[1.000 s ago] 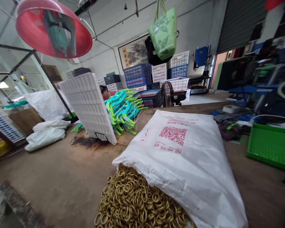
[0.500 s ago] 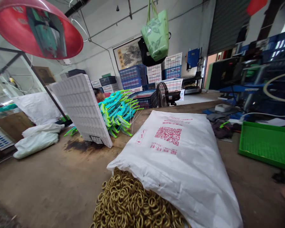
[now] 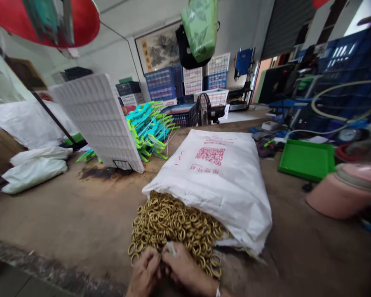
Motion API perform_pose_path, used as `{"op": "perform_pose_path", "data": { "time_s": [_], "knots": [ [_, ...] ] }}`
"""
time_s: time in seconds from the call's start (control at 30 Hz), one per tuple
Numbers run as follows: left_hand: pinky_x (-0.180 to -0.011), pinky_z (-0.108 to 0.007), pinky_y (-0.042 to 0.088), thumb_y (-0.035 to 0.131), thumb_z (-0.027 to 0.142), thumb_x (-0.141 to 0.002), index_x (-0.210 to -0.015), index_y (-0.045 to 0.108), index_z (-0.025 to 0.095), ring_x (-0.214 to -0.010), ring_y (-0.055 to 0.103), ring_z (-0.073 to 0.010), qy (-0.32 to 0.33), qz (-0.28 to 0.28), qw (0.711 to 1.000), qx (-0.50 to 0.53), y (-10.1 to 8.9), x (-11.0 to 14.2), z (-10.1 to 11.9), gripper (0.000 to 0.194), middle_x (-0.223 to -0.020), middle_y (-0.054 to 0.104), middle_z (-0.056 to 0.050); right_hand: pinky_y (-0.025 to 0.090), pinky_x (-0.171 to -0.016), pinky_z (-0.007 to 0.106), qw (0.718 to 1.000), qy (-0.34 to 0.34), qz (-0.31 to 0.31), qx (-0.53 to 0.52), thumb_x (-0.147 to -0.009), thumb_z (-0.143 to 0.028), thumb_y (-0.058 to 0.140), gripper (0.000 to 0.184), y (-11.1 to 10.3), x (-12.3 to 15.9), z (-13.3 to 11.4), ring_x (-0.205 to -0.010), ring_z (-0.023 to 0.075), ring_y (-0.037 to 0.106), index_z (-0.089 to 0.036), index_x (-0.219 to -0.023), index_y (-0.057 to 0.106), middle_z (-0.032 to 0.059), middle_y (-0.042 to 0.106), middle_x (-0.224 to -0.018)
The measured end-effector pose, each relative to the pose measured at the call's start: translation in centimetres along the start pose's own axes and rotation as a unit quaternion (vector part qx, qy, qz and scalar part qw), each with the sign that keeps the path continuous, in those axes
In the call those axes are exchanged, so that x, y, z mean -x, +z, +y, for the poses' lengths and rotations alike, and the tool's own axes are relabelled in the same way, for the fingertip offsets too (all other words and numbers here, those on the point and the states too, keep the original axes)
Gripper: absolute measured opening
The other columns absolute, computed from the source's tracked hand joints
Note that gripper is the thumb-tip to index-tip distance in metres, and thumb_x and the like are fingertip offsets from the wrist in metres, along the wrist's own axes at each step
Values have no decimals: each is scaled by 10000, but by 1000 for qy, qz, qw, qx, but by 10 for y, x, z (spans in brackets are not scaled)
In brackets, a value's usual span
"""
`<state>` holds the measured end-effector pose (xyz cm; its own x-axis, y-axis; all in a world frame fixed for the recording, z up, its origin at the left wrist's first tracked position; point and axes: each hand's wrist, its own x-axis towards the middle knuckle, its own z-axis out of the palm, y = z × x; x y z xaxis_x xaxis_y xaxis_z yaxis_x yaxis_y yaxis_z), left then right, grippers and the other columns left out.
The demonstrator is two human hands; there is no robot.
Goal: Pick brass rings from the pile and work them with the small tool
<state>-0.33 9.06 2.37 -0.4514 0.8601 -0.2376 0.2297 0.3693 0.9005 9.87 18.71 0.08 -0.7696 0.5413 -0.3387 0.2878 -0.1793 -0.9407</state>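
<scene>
Brass-coloured rings (image 3: 170, 218) lie in a heap spilling from the mouth of a white printed sack (image 3: 228, 189) on the table. My left hand (image 3: 144, 269) is at the front edge of the heap with its fingers curled closed. Close beside it, my right hand (image 3: 183, 267) is also closed, thumb and fingers pinched together. A small pale strip (image 3: 171, 248) shows at the right thumb; whether it is held or wrapped on is unclear. Both sets of fingertips meet over the rings, and what they pinch is hidden.
A white ribbed panel (image 3: 92, 119) stands upright at the left, in front of turquoise and green plastic pieces (image 3: 151, 128). White bags (image 3: 37, 173) lie further left. A green tray (image 3: 307, 161) and a pink container (image 3: 343, 192) are at the right. A red lamp shade (image 3: 83, 24) hangs above.
The view has tipped down and shifted right, so the heap and sack sit higher. Both my hands have come into view at the rings, and the pink container now shows.
</scene>
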Motion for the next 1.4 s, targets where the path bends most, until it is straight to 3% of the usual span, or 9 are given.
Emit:
{"op": "perform_pose_path", "data": {
  "time_s": [0.07, 0.2, 0.47, 0.6, 0.7, 0.9, 1.2, 1.4],
  "knots": [
    [-473, -211, 348, 488, 570, -755, -645, 468, 190, -487, 421, -93, -9, -11, 996, 90, 0, -2, 13, 396, -543, 461, 44, 258, -394, 172, 998, 2, 14, -57, -777, -223, 459, 100, 1, 3, -11, -385, 44, 362, -168, -719, 518, -83, 458, -491],
    [-420, -181, 235, 526, 524, -752, -679, 450, 184, -445, 306, -59, -16, -30, 986, 160, 1, 0, 32, 356, -555, 427, 66, 240, -391, 167, 990, -35, 37, -128, -740, -252, 480, 76, -4, 14, -30, -376, 38, 322, -177, -729, 487, -94, 431, -485],
    [-385, -154, 180, 529, 433, -795, -747, 442, 187, -416, 281, -31, -7, -114, 954, 278, 0, 0, 19, 266, -601, 453, 69, 251, -403, 181, 988, -53, 100, -101, -753, -248, 464, 108, -1, 21, -30, -384, 44, 322, -167, -771, 533, -78, 436, -524],
    [-368, -146, 168, 537, 417, -799, -754, 429, 192, -412, 291, -24, -20, -146, 931, 333, -5, 1, 17, 253, -640, 475, 65, 311, -484, 188, 984, -84, 157, -6, -782, -202, 424, 157, 3, 26, -33, -467, 67, 398, -167, -855, 557, -56, 477, -573],
    [-365, -143, 173, 536, 408, -804, -759, 423, 198, -415, 299, -24, -18, -157, 920, 359, -11, 2, 16, 242, -648, 479, 65, 327, -562, 202, 957, -132, 222, 132, -807, -161, 389, 205, 9, 35, -33, -562, 90, 446, -178, -919, 560, -28, 517, -650],
    [-377, -146, 183, 544, 431, -794, -761, 449, 190, -423, 294, -22, -8, -146, 928, 342, -20, 4, 11, 261, -624, 458, 64, 300, -613, 228, 889, -159, 210, 375, -717, -41, 402, 225, 29, 43, -22, -658, 125, 486, -172, -833, 544, 16, 556, -721],
    [-385, -152, 191, 565, 493, -750, -826, 451, 210, -404, 278, -46, 1, -137, 932, 337, -23, 2, -9, 314, -492, 366, 102, 288, -585, 238, 822, -156, 229, 497, -703, -29, 403, 239, 42, 39, -24, -684, 142, 518, -187, -836, 522, 15, 588, -754],
    [-383, -152, 191, 555, 479, -763, -839, 447, 215, -406, 273, -47, -1, -138, 931, 338, -24, 1, -11, 295, -495, 376, 102, 277, -585, 249, 798, -142, 240, 534, -690, -16, 418, 248, 43, 38, -27, -702, 147, 532, -186, -833, 527, 21, 613, -778]
  ]
}}
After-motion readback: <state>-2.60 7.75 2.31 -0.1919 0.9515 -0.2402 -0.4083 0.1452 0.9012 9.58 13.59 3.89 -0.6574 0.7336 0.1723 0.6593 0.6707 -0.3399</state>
